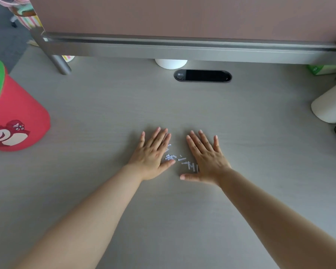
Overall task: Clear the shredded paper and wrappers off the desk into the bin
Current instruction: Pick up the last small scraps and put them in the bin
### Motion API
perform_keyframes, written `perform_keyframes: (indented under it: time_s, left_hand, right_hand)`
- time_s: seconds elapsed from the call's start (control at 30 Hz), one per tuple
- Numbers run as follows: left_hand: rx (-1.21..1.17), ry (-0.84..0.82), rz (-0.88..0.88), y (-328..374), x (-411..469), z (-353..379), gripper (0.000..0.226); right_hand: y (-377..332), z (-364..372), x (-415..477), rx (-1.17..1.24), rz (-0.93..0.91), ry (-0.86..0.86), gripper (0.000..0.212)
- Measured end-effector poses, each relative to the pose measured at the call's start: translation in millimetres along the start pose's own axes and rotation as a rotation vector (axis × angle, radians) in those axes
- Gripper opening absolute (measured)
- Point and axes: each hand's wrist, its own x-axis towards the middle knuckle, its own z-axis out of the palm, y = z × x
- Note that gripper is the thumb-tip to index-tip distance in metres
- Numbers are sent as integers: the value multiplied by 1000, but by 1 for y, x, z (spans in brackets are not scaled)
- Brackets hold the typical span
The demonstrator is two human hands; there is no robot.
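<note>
Small white shreds of paper lie scattered on the grey desk between my two hands. My left hand lies flat, palm down, fingers spread, its thumb touching the left side of the shreds. My right hand also lies flat with fingers apart, its inner edge against the right side of the shreds. Neither hand holds anything. The red bin with a green rim and a bear picture stands at the far left of the desk. No wrappers are visible.
A pink partition on a metal rail closes the back of the desk. A black cable slot and a white round object sit near it. A white cylinder lies at the right edge, a green box behind it.
</note>
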Motion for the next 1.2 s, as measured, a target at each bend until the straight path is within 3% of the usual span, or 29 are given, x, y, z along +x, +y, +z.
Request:
perform_keyframes:
  time_s: [0.1,0.2,0.23,0.37,0.57,0.7,0.87,1.0,1.2]
  left_hand:
    - [-96,89,11,-2,11,-4,85]
    - [-198,321,67,-15,-4,-9,78]
    - [-222,326,69,-23,-12,-10,81]
    - [-365,12,-6,-46,-28,-18,90]
    - [-320,180,61,-26,-13,-10,69]
    - [-439,307,-37,-24,-6,-5,53]
    - [-433,236,-55,-53,-44,-17,99]
    - [-186,95,22,-69,-67,0,110]
    - [-255,86,-82,-55,-46,2,119]
  right_hand:
    - [7,-4,12,47,-68,37,126]
    - [18,-7,2,225,-72,135,118]
    - [23,-6,-5,268,-66,170,110]
    - [33,1,-25,298,-65,233,88]
    - [18,-9,1,267,31,224,94]
    - [5,-20,29,199,-1,149,101]
    - [-1,-19,38,242,-55,159,96]
    - [0,-13,34,272,-60,206,92]
    - [-3,-10,38,239,-42,209,97]
